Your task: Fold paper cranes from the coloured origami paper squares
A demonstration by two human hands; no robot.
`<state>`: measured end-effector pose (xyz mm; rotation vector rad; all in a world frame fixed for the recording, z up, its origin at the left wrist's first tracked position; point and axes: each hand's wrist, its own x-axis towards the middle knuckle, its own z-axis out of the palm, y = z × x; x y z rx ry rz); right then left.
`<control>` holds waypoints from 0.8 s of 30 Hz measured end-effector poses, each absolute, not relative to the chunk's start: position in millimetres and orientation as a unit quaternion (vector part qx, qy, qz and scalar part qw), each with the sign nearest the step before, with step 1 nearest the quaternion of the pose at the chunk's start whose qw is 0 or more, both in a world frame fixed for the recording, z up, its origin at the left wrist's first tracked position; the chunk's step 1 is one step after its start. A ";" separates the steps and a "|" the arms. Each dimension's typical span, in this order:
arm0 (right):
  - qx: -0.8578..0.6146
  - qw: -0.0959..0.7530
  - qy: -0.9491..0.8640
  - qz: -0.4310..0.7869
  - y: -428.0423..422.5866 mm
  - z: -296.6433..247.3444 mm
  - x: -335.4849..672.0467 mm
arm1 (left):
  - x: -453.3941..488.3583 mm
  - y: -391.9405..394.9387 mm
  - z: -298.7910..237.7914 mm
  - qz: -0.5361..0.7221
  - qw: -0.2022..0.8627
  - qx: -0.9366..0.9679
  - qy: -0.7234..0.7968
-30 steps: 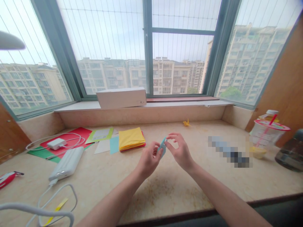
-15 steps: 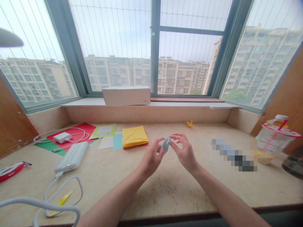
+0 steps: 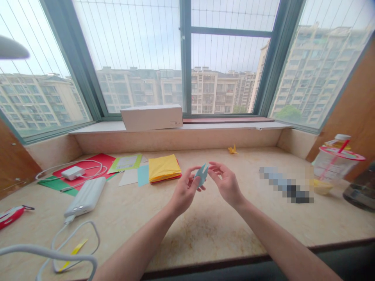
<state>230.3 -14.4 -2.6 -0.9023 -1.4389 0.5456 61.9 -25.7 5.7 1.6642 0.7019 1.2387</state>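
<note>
A small light-blue piece of folded origami paper [image 3: 200, 176], with two narrow points at its upper end, is held above the counter. My left hand [image 3: 186, 189] grips its lower part, thumb on the near face and fingers behind. My right hand [image 3: 227, 185] is at the paper's right-hand point, with thumb and forefinger close together at the tip; the exact contact is small and hard to see. Behind my hands, a yellow folded paper crane [image 3: 232, 149] stands near the back of the counter.
To the left lie a yellow paper stack [image 3: 164, 168], a light-blue sheet [image 3: 143, 175], red paper [image 3: 102, 160], a white power bank [image 3: 85, 197] and a looped cable [image 3: 96, 234]. At right are a blurred-out object [image 3: 285, 185] and a cup with a straw [image 3: 335, 164]. A white box [image 3: 152, 118] sits on the sill.
The blue paper has turned from nearly edge-on to show its broad face and two points. My left fingers have shifted behind it. The whole view has swung slightly right.
</note>
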 end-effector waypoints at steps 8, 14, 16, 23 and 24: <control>-0.394 0.628 -0.658 0.134 -20.7 2.4 231.2 | 62.6 -27.0 4.3 0.496 0.461 0.678 0.286; -0.395 0.618 -0.673 0.093 -27.0 4.0 226.4 | 65.3 -28.4 1.1 0.485 0.469 0.682 0.283; -0.398 0.629 -0.661 0.092 -28.0 4.3 225.1 | 66.0 -28.2 0.7 0.494 0.466 0.676 0.287; -0.406 0.637 -0.648 0.096 -29.0 5.4 224.4 | 67.2 -29.7 3.9 0.502 0.483 0.657 0.287; -0.405 0.636 -0.649 0.098 -28.8 5.1 224.4 | 67.4 -30.2 4.2 0.502 0.489 0.653 0.287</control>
